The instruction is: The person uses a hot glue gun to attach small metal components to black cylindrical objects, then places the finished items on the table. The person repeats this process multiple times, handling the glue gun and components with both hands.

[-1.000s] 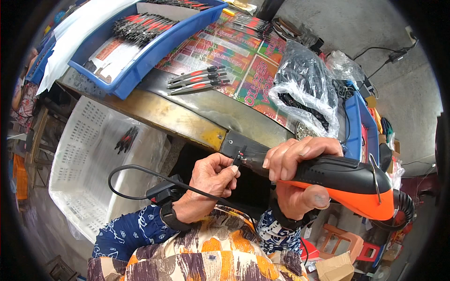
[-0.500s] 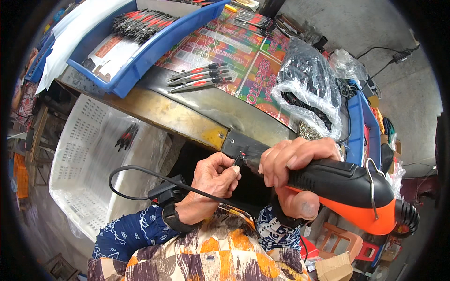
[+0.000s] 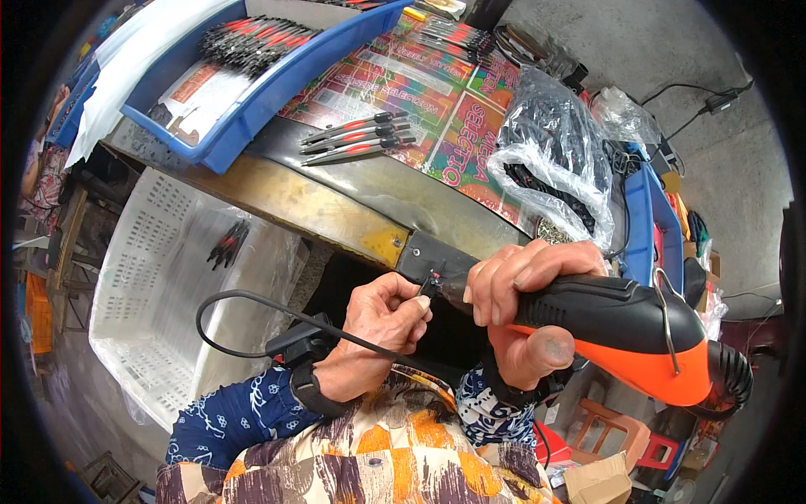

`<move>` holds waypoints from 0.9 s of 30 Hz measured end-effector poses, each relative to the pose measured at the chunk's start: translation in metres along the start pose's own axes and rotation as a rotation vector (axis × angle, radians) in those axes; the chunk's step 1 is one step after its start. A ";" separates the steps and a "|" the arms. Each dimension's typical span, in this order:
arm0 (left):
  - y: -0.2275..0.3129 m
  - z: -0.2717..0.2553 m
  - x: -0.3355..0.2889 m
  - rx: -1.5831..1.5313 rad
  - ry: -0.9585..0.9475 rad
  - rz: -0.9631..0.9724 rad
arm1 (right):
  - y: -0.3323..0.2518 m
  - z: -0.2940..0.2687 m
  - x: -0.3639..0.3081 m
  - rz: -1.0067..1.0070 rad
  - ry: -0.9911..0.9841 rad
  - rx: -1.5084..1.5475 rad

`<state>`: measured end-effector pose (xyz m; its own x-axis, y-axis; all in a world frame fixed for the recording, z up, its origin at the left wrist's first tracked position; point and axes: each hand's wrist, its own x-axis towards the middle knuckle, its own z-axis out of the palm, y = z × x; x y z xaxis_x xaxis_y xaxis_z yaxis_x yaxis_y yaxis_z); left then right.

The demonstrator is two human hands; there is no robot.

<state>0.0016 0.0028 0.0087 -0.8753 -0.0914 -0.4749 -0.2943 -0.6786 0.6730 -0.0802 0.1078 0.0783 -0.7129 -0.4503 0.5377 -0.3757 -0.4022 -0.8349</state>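
My left hand (image 3: 388, 312) pinches a small black part (image 3: 430, 284) between thumb and fingers, close to a dark metal bracket (image 3: 424, 256) at the table edge. My right hand (image 3: 533, 294) is wrapped round an orange and black handheld power tool (image 3: 621, 323), which has a wire hanging loop (image 3: 669, 319) near its rear. Its nose points left toward the bracket and the part; my right fingers partly hide that end. Whether the tool touches the part I cannot tell. A black cable (image 3: 285, 307) loops across my left wrist.
Several grey and red pens (image 3: 357, 139) lie on the table beyond my hands. A blue tray (image 3: 227, 126) holds many more pens. A clear plastic bag (image 3: 554, 151) of black parts sits at right, beside a blue bin (image 3: 642, 218). Below left is a white perforated basket (image 3: 151, 294).
The rear of the power tool has tilted up slightly, and my right hand has turned a little with it. My left hand stays almost in place, still pinching the black part.
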 end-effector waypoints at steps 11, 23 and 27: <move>-0.002 -0.002 0.000 0.023 -0.018 0.034 | -0.011 0.011 -0.004 0.116 0.127 -0.040; 0.003 0.000 -0.001 0.046 -0.013 0.004 | -0.013 0.006 0.004 0.046 -0.035 -0.054; 0.003 -0.002 0.000 0.027 -0.028 0.006 | -0.012 0.008 0.004 0.091 -0.015 -0.039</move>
<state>0.0018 -0.0003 0.0095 -0.8872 -0.0744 -0.4553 -0.2992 -0.6583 0.6908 -0.0732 0.1045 0.0913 -0.7365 -0.4952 0.4608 -0.3329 -0.3277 -0.8842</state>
